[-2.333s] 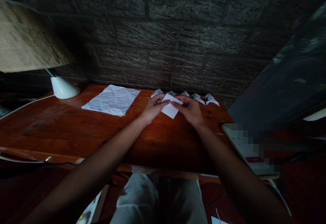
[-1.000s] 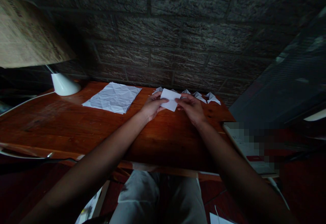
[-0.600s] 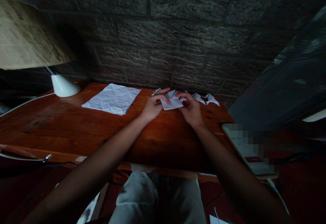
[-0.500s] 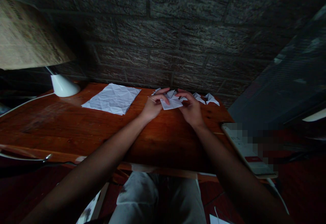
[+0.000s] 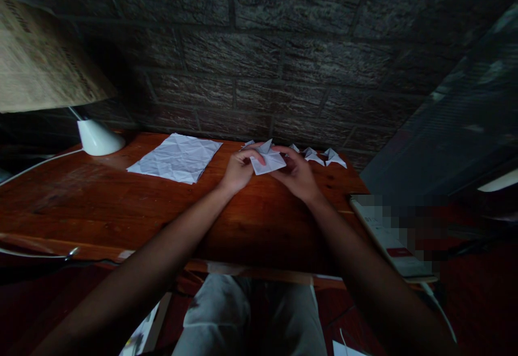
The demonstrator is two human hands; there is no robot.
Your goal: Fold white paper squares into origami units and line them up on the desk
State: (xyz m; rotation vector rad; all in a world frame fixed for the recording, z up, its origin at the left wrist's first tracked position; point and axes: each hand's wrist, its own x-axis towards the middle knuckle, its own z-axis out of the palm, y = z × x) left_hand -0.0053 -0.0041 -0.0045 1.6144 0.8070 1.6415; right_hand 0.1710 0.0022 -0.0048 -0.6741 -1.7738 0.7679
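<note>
Both hands hold one small piece of folded white paper [image 5: 267,161] just above the far part of the wooden table [image 5: 121,199]. My left hand [image 5: 238,169] pinches its left edge with curled fingers. My right hand [image 5: 298,172] grips its right side, thumb on top. One flap of the paper sticks up in a point. Behind the hands, along the brick wall, lies a row of several small folded paper pieces [image 5: 324,156].
A creased white sheet [image 5: 176,157] lies flat at the back left of the table. A white lamp base [image 5: 99,137] with a tan shade [image 5: 36,70] stands at the far left. A book-like object [image 5: 399,242] rests on the right beside the table edge.
The flat square of paper has been folded smaller between the hands, and a pointed flap now stands up. The hands have stayed in the same place, closing in on the paper.
</note>
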